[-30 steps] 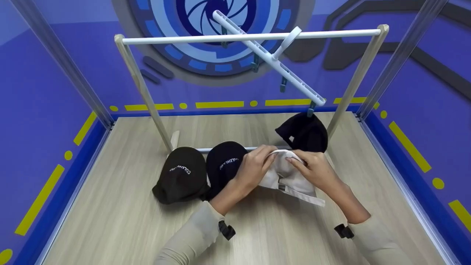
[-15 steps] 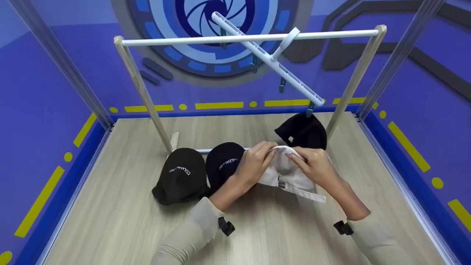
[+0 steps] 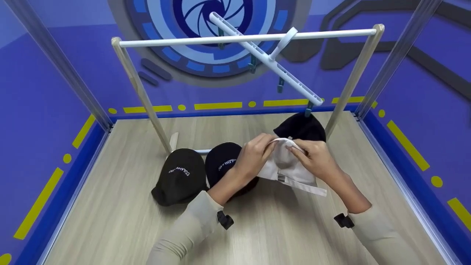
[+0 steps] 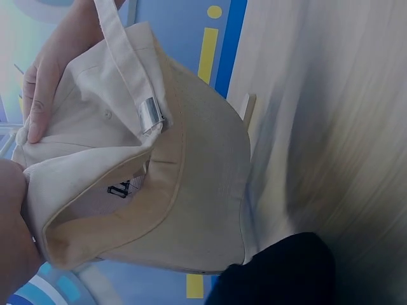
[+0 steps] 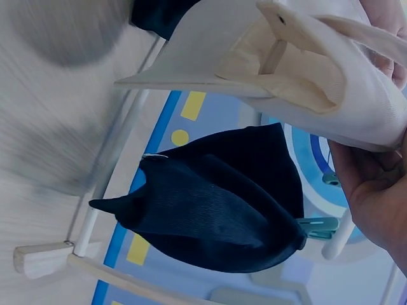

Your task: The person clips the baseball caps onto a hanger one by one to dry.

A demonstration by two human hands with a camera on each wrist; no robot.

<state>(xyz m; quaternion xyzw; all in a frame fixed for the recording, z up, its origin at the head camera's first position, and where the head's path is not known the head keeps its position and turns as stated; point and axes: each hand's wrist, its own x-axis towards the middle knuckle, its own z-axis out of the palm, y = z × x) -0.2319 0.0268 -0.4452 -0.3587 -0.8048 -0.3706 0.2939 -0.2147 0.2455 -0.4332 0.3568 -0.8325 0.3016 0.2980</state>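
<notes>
Left hand (image 3: 254,155) and right hand (image 3: 318,156) pinch white cap (image 3: 285,162) between them by its crown, right of frame centre; hanger (image 3: 294,79) higher up. Long axis uncertain, brim hidden in head view.

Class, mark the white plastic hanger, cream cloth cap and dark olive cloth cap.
White plastic hanger (image 3: 271,63): head view, bar.
Cream cloth cap (image 4: 206,168): left wrist view, brim.
Dark olive cloth cap (image 3: 179,177): head view, below the lettering.

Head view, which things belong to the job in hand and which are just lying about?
In the job, it seems:
white cap, held in both hands
white hanger on the rack
clipped black cap

Lying about, perhaps waiting:
dark olive cap
black cap beside it
</notes>
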